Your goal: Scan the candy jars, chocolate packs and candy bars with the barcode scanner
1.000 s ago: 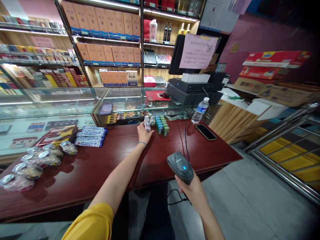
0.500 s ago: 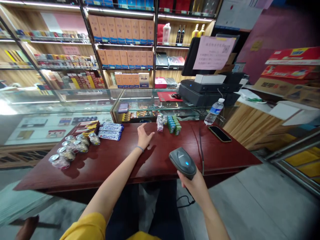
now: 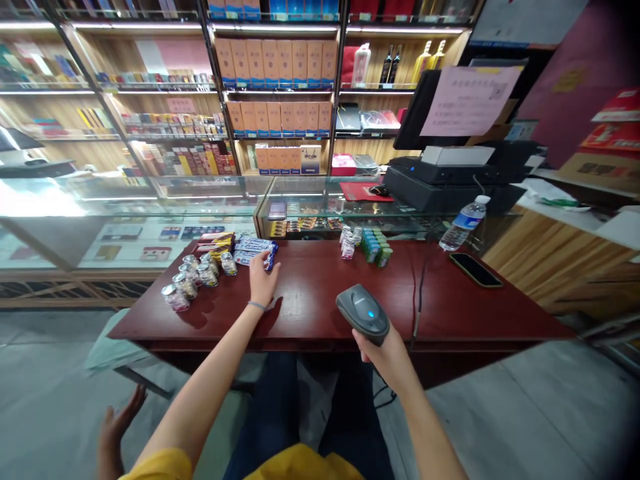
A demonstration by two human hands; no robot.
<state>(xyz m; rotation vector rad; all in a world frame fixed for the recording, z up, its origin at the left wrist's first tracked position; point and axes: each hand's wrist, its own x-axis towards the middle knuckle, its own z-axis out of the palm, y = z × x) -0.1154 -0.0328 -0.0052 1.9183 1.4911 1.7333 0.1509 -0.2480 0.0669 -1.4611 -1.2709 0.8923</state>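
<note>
In the last second, our left hand (image 3: 263, 285) has left the small pink-and-white jars (image 3: 347, 249) and travelled leftward across the tabletop (image 3: 310, 303), so now it is nearest to the blue-and-white packets (image 3: 245, 251). These packets lie flat at the back, just beside the clear jars with silver lids (image 3: 186, 285), while the small jars remain standing next to the green and blue bottles (image 3: 374, 248). The left fingers are spread, with the thumb apart, and we see nothing between them; whether they already touch the near edge of the packets, we cannot tell. Our right hand (image 3: 387, 353) keeps its fingers wrapped around the scanner (image 3: 363, 313), which is held above the tabletop with its blue light on. For us, this means that attention has passed from one group of goods to another, with the scanner kept ready. About writing: the pink paper (image 3: 467, 100) on the monitor carries rows of characters and a square code, but they are too blurred to read, and the scanner's pale lettering is too small.
</note>
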